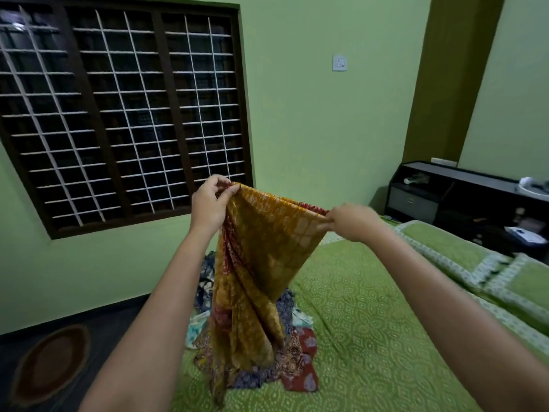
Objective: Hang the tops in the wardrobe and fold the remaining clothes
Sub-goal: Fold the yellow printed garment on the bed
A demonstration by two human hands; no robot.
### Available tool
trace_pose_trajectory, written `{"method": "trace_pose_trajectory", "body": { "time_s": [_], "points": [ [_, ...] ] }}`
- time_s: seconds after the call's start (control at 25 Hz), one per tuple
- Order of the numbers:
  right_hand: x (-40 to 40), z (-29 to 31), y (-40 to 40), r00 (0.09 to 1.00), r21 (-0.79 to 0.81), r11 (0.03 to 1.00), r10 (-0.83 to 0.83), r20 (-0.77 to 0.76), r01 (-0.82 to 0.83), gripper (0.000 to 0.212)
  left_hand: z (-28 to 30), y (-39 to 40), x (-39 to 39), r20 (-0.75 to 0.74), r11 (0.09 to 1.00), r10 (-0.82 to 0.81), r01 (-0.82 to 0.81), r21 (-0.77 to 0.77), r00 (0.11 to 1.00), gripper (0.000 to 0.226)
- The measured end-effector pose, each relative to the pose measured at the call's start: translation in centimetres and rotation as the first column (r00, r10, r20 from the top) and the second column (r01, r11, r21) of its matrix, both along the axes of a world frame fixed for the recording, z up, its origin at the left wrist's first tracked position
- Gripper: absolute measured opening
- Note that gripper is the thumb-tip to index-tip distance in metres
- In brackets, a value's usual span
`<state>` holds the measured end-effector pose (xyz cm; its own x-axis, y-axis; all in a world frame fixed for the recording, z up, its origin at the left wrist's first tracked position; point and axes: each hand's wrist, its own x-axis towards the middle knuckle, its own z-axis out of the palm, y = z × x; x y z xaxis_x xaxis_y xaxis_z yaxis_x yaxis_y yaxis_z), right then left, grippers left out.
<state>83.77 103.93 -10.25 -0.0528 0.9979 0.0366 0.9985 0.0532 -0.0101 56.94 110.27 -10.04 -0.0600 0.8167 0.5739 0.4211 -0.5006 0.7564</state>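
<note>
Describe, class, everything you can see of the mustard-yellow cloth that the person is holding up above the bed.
The mustard-yellow cloth is thin, light fabric, printed in pale motifs with red patches. The left hand and right hand each pinch its top edge, stretching that edge between them. The rest hangs in loose folds; its lower end reaches the pile of clothes on the green bedspread.
</note>
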Motion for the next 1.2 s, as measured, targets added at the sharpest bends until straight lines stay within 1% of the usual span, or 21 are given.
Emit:
{"method": "trace_pose_trajectory", "body": {
  "time_s": [0.08,0.12,0.24,0.28,0.32,0.36,0.4,0.44,0.48,0.56,0.6,0.64,0.72,0.76,0.88,0.92,0.96,1.0,1.04,1.12,1.2],
  "points": [
    [2.2,1.4,-0.5,0.989,0.180,0.980,-0.106,0.107,0.085,0.036,-1.3,-0.8,-0.1,-0.157,0.997,-0.067,0.059,-0.056,0.985,0.009],
    [3.2,2.0,-0.8,0.987,0.173,0.982,-0.101,0.122,0.079,0.032,-1.9,-1.1,0.2,-0.239,0.993,-0.105,0.091,-0.071,0.965,0.010],
    [5.5,4.9,-3.0,0.999,-0.106,0.994,0.008,0.043,-0.004,0.035,-1.9,-2.3,2.1,-0.438,0.987,-0.159,0.134,-0.089,0.885,0.015],
    [6.3,6.0,-4.2,0.999,-0.121,0.993,0.011,0.044,-0.005,0.036,-1.2,-2.9,3.0,-0.466,0.990,-0.140,0.121,-0.071,0.874,0.013],
    [7.3,7.1,-5.5,0.997,-0.061,0.998,0.005,0.071,-0.001,0.035,-0.4,-3.5,4.1,-0.479,0.995,-0.094,0.094,-0.025,0.873,0.012],
    [8.6,7.9,-6.5,0.994,0.092,0.996,-0.020,0.108,0.010,0.031,0.5,-4.4,5.2,-0.471,0.997,-0.022,0.052,0.051,0.882,0.014],
    [10.1,8.2,-7.4,0.994,0.251,0.968,-0.050,0.100,0.024,0.028,1.1,-5.3,6.4,-0.442,0.992,0.047,0.010,0.127,0.896,0.018],
    [11.7,7.8,-8.4,0.996,0.311,0.950,-0.058,0.068,0.034,0.026,1.4,-6.3,7.8,-0.416,0.985,0.093,-0.022,0.172,0.905,0.020],
    [12.8,7.0,-9.5,0.997,0.261,0.965,-0.048,0.065,0.029,0.027,1.2,-7.5,9.3,-0.447,0.987,0.102,-0.035,0.155,0.889,0.022],
    [15.4,4.7,-11.9,0.985,-0.048,0.997,-0.046,0.166,0.055,0.029,-1.0,-10.4,13.2,-0.637,0.999,0.046,-0.023,0.044,0.770,0.023],
    [16.9,3.8,-13.1,0.975,-0.095,0.993,-0.053,0.217,0.075,0.028,-2.2,-11.8,14.9,-0.693,1.000,0.026,-0.021,0.016,0.721,0.023],
    [18.6,3.1,-14.2,0.966,-0.036,0.997,-0.057,0.254,0.068,0.026,-3.2,-13.0,16.5,-0.683,0.999,0.036,-0.030,0.020,0.729,0.023],
    [22.2,2.2,-16.3,0.976,0.198,0.980,-0.064,0.209,0.022,0.022,-4.2,-14.4,19.0,-0.555,0.994,0.111,-0.089,0.067,0.825,0.024],
    [23.8,1.5,-17.0,0.980,0.184,0.982,-0.067,0.189,0.031,0.023,-4.9,-15.0,20.4,-0.556,0.992,0.124,-0.113,0.054,0.822,0.024],
    [26.9,-1.5,-19.1,0.948,-0.147,0.987,-0.019,0.318,0.069,0.034,-7.8,-17.6,24.5,-0.729,0.988,0.015,-0.124,-0.096,0.684,0.022],
    [28.2,-2.4,-19.8,0.945,-0.166,0.984,-0.010,0.327,0.068,0.036,-8.7,-18.6,25.9,-0.740,0.985,-0.009,-0.123,-0.124,0.672,0.020],
    [29.2,-3.0,-20.4,0.959,-0.151,0.988,0.003,0.283,0.041,0.035,-9.3,-19.4,26.8,-0.721,0.984,-0.021,-0.114,-0.138,0.692,0.017],
    [30.2,-3.3,-20.8,0.991,-0.121,0.993,0.005,0.135,0.011,0.030,-9.5,-19.9,27.6,-0.674,0.982,-0.050,-0.088,-0.168,0.737,0.013],
    [31.2,-3.7,-21.0,0.997,-0.101,0.995,0.001,-0.080,-0.009,0.025,-9.5,-20.2,28.4,-0.580,0.971,-0.111,-0.038,-0.238,0.807,0.009],
    [32.9,-3.8,-20.9,0.904,-0.043,0.999,-0.017,-0.426,-0.002,0.016,-8.6,-20.5,30.1,-0.287,0.890,-0.256,0.109,-0.443,0.923,0.005],
    [34.5,-2.8,-20.6,0.768,0.077,0.997,0.028,-0.639,0.027,0.012,-7.2,-19.6,31.7,-0.048,0.831,-0.286,0.223,-0.509,0.957,0.006]
  ]
}}
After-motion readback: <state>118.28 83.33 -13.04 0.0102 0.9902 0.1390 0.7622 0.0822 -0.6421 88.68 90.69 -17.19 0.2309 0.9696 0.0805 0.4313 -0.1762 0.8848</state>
